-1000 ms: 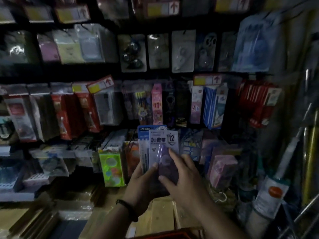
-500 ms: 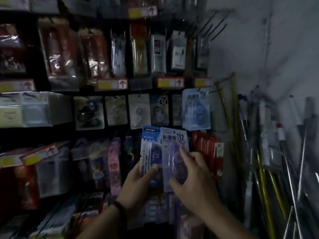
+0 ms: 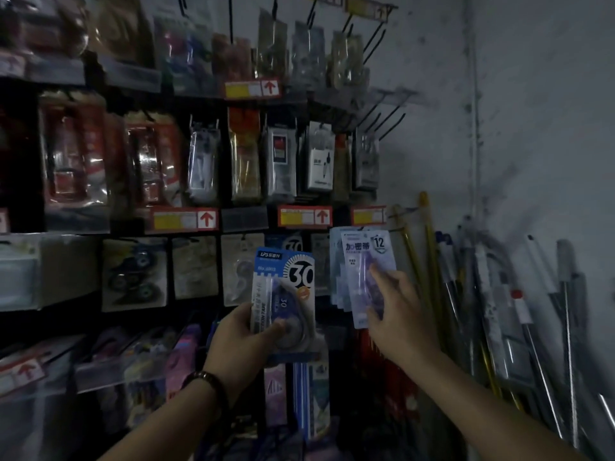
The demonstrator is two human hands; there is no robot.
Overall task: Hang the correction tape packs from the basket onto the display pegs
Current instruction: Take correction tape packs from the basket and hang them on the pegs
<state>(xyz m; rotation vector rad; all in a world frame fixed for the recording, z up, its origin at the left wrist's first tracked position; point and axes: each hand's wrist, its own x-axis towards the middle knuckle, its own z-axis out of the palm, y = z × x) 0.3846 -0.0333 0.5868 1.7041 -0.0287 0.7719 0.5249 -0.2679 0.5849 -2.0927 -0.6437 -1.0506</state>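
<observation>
We stood before one display rack carrying four tiers of hung goods, too dim and too crowded for us to count pack by pack, with several bare pegs jutting out at its right end. To the right of it a bundle of poles leaned against the one grey wall; they overlapped too much to number, though we made out two yellow ones. We had two correction tape packs in hand, one each. Our left hand gripped the blue pack marked 30, held upright in front of the rack's third tier, thumb curled across the dispenser on its face and the fingers hidden behind. Our right hand held the pale pack marked 12 higher and to the right, forefinger laid nearly straight up its front and thumb near its lower edge. It lay against a small stack of like packs hanging there; whether its hole was on the peg we could not tell. Three yellow price tags sat along the rail just above. One dark wristband circled our left wrist.
</observation>
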